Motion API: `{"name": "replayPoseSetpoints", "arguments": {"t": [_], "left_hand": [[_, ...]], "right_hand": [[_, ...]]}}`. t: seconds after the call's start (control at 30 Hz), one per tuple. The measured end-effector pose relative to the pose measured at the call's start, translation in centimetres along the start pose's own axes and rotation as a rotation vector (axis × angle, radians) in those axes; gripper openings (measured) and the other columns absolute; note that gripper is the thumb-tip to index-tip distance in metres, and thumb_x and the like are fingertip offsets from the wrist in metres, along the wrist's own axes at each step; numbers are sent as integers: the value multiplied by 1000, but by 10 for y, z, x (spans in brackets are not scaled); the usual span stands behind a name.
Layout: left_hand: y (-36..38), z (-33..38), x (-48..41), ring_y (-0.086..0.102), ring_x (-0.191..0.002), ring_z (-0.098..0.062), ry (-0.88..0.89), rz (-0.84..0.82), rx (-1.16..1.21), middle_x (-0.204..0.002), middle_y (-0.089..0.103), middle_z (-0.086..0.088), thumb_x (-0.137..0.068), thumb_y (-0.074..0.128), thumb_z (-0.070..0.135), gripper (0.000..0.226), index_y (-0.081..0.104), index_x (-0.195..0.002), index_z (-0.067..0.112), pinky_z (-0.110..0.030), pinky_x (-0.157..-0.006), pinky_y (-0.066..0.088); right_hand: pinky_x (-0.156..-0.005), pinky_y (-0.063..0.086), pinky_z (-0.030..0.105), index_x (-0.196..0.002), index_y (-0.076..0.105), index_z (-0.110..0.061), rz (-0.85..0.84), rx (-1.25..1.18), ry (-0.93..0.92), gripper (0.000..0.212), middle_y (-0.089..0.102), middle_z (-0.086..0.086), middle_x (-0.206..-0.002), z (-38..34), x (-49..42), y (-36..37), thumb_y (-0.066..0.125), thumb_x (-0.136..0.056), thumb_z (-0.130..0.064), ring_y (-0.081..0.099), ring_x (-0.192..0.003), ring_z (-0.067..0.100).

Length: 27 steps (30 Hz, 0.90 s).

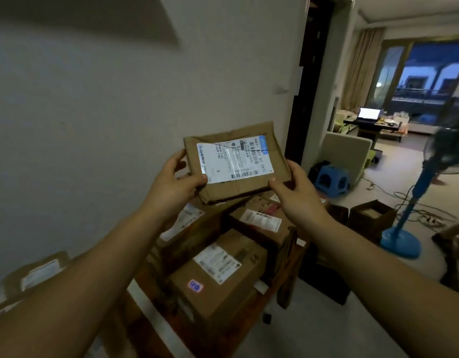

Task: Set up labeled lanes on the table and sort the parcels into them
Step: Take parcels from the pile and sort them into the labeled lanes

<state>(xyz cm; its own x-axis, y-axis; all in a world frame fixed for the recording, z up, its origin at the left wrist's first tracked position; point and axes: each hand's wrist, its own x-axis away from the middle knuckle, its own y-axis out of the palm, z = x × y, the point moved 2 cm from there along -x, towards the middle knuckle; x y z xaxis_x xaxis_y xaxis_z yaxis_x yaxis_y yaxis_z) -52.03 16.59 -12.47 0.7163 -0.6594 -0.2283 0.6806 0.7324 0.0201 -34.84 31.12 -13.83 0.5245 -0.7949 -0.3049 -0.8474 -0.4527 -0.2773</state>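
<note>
A flat brown parcel (274,156) with a white shipping label is held up in the air, label facing me. My left hand (175,180) grips its left edge and my right hand (294,187) grips its lower right corner. Below it, on a dark wooden table (156,288), lie several brown cardboard parcels: one with a white label and a small blue sticker (218,275), one behind it (262,223) with a white and red label, and one against the wall (183,223). A white strip (150,308) runs across the table top.
A grey wall (119,112) stands directly left of the table. More parcels (37,275) lie at the lower left. To the right on the floor are an open box (370,215), a blue stool (331,180), a blue standing fan (409,210) and cables.
</note>
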Motion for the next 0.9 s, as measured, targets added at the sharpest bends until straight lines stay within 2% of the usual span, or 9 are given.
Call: {"name": "replayPoseSetpoints", "arguments": {"t": [0.1,0.2,0.37,0.43,0.53,0.67,0.73,0.83,0.9], "left_hand": [[22,-10,-36,60,-101,-14,-11,-40,-20,-126,51,-1,-88,61,7,68,32,-144,32,-32,-80,56],[49,-22,-60,60,-91,-7,-27,-16,-31,-121,52,5,-89,60,9,66,31,-144,32,-25,-71,57],[93,-44,-99,56,-84,0,-47,79,-69,-137,46,2,-87,64,11,64,32,-141,23,-17,-62,54],[107,-48,-111,54,-82,3,-38,130,-107,-139,44,2,-87,64,11,60,35,-138,21,-14,-58,53],[117,-51,-124,55,-90,0,-47,201,-115,-139,46,3,-86,64,12,57,39,-136,22,-22,-69,55],[110,-58,-136,54,-115,-18,-128,287,-211,-138,47,0,-87,63,16,60,38,-141,26,-39,-91,53],[100,-61,-140,55,-115,-20,-159,322,-233,-133,51,-1,-89,61,17,59,37,-142,26,-40,-92,52],[79,-67,-148,57,-112,-19,-181,341,-255,-126,56,-1,-90,59,17,56,37,-142,25,-37,-89,53],[61,-69,-156,58,-110,-19,-187,353,-266,-124,56,-1,-90,59,18,54,38,-140,25,-35,-86,54]], "right_hand": [[-97,49,40,-120,42,-44,-2,33,2,34,55,-16,-109,13,-41,-4,57,-92,-32,56,-107,10],[-96,50,42,-107,40,-47,-9,39,-9,30,53,-24,-101,27,-73,-14,58,-92,-28,58,-106,11],[-94,50,40,-128,39,-38,-19,52,-20,43,52,-18,-106,60,-125,-42,59,-91,-30,57,-103,9],[-88,51,32,-136,37,-32,-63,50,-23,49,52,-19,-104,73,-148,-50,59,-92,-32,56,-95,2],[-75,43,11,-136,37,-28,-154,68,-39,47,44,-28,-91,87,-180,-52,57,-93,-31,51,-83,-7],[-59,42,4,-133,40,-27,-285,32,-52,43,44,-29,-89,94,-212,-32,57,-94,-29,51,-81,-7],[-59,44,7,-132,39,-31,-352,-5,-44,42,46,-28,-89,97,-222,-15,56,-94,-29,54,-86,-3],[-78,52,25,-140,34,-30,-428,-29,-34,51,47,-27,-95,98,-233,12,56,-94,-32,57,-97,6],[-89,52,37,-143,30,-31,-456,-30,-34,56,52,-19,-112,98,-239,30,56,-94,-34,57,-105,11]]}}
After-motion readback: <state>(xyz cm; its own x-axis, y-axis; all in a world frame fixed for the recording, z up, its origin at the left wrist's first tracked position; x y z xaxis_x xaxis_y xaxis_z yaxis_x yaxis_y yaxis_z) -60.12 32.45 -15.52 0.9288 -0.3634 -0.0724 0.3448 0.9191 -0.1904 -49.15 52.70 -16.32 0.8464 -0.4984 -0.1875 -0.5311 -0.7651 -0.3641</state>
